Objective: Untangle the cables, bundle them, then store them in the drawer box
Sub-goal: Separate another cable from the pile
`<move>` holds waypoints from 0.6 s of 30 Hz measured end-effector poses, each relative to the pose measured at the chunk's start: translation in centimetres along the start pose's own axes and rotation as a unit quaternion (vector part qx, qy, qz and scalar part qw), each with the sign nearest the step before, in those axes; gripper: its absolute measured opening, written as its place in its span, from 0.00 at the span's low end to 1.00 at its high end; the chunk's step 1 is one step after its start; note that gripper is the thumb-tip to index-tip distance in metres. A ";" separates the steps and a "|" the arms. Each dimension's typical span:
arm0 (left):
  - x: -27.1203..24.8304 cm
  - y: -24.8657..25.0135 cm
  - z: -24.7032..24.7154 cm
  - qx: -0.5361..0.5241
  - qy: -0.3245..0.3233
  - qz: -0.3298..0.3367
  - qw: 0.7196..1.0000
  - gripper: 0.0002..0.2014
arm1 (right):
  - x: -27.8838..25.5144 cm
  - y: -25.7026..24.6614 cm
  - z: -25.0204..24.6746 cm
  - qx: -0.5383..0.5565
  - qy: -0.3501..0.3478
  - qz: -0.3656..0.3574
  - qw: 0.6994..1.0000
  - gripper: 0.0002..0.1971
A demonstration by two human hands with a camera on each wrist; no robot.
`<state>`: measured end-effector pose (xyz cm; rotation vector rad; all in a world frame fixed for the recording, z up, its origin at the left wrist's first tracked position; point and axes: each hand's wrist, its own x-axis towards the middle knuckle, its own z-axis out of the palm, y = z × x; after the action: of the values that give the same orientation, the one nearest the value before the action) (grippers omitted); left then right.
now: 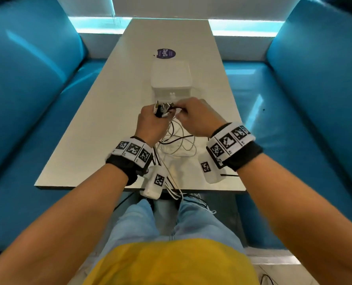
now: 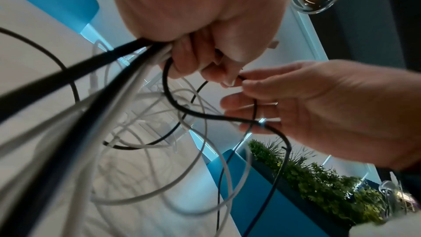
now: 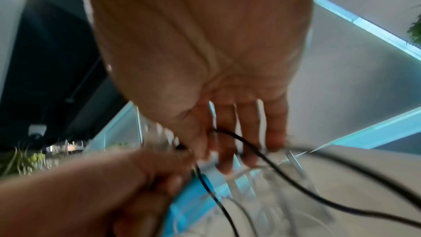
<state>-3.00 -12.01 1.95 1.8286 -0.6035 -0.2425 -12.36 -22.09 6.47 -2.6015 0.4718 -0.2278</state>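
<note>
My left hand grips a bunch of black and white cables in its fist, plugs sticking up above the knuckles; in the left wrist view the left hand has the strands fanning out below it. My right hand pinches a thin black cable between thumb and forefinger right beside the left fist, the other fingers loosely extended; the right hand shows the same cable crossing its fingers. Loose loops hang onto the table. The translucent white drawer box stands just beyond both hands.
A purple round sticker lies on the table behind the box. Blue padded benches flank the table on both sides. Some cables trail off the near table edge toward my lap.
</note>
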 end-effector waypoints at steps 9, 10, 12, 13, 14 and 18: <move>-0.2 -1.6 0.0 0.007 -0.053 -0.005 0.999 0.08 | -0.2 0.1 -1.6 0.115 0.143 0.014 0.983 0.08; -0.1 -1.7 0.2 0.009 -0.056 -0.006 0.998 0.07 | -0.4 0.1 -2.1 0.124 0.155 0.016 0.980 0.08; 0.0 -1.4 0.4 0.017 -0.072 -0.009 0.997 0.07 | -0.5 0.1 -3.0 0.179 0.189 0.021 0.965 0.08; 0.0 -1.3 0.5 0.028 -0.084 -0.010 0.996 0.08 | -0.6 0.0 -3.7 0.216 0.211 0.024 0.953 0.08; 0.0 -1.2 0.5 0.041 -0.098 -0.007 0.994 0.10 | -0.8 -0.1 -4.5 0.251 0.234 0.024 0.939 0.08; -0.1 -1.0 0.4 0.064 -0.107 -0.001 0.992 0.15 | -1.1 0.2 -6.8 0.264 0.305 0.025 0.915 0.06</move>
<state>-2.96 -12.02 0.83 1.9413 -0.7814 -0.4131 -15.11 -24.81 12.22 -1.9454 0.5848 -1.0165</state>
